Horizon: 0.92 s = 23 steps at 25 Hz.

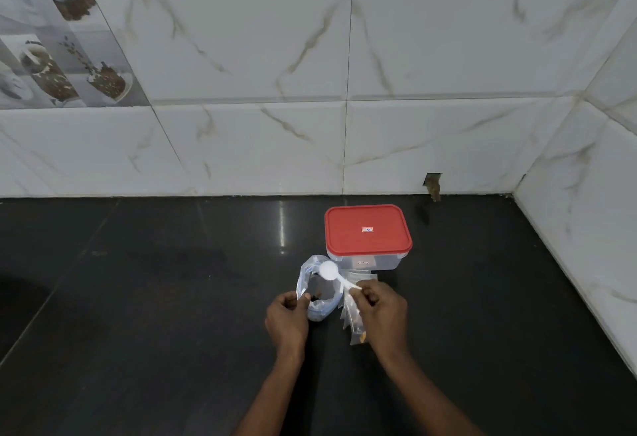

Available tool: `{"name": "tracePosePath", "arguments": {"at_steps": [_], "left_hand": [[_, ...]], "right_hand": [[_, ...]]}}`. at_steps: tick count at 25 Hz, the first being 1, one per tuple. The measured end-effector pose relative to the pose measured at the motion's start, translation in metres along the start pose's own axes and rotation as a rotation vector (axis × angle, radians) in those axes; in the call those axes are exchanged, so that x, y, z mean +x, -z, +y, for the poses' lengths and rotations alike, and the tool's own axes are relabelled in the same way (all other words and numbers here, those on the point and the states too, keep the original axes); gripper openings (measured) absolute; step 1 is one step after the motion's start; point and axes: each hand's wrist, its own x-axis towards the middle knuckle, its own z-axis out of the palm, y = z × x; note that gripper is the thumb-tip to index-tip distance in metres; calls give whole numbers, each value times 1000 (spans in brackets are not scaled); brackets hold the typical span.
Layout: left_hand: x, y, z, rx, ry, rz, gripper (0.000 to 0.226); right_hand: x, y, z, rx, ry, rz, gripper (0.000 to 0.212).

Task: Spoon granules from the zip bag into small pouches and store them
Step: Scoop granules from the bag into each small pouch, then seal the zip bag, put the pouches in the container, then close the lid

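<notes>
A clear zip bag [312, 284] stands open on the dark counter, with dark granules at its bottom. My left hand [287, 320] pinches the bag's near left rim and holds it open. My right hand [381, 308] pinches the handle of a white plastic spoon [329, 270], whose round bowl hovers over the bag's mouth. Several small clear pouches [351, 322] lie flat on the counter under my right hand, partly hidden by it.
A clear plastic box with a shut red lid [368, 230] stands just behind the bag and pouches. The white marble-tiled wall [241, 146] runs along the back, and another wall closes the right side. The black counter [155, 297] stretches to the left.
</notes>
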Motion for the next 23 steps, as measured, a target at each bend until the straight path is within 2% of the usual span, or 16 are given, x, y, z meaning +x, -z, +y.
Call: {"name": "tracePosePath", "arguments": {"at_steps": [2,6,9,11,14,16,17,20,22,23], "left_hand": [[1,1,0,-1,9,-6,8],[3,0,1,5,38,-9,10],[5,-1,3,9,57,0,12],[4,-1,6,5,59,-22,4],[6,2,10,-5,78,-63,21],[11,4,11,-28,130,-80,14],[13,6,11,-50,153,-87,11],[26,19,10,-168,202,-99,16],[31,32,17,-246,232,-127,15],[30,38,24,-269,253,-154,14]], "right_hand": [[6,22,4,139,-183,84,8],[5,69,43,173,-414,272,5],[0,68,61,122,-510,268,6],[3,61,66,92,-528,223,8],[8,56,64,-58,-478,121,17],[8,58,59,-377,-343,47,26],[8,58,53,-463,-254,41,26],[9,40,21,-255,-27,-62,12],[12,17,-1,-83,-22,-216,11],[14,6,-9,-5,-80,-285,12]]}}
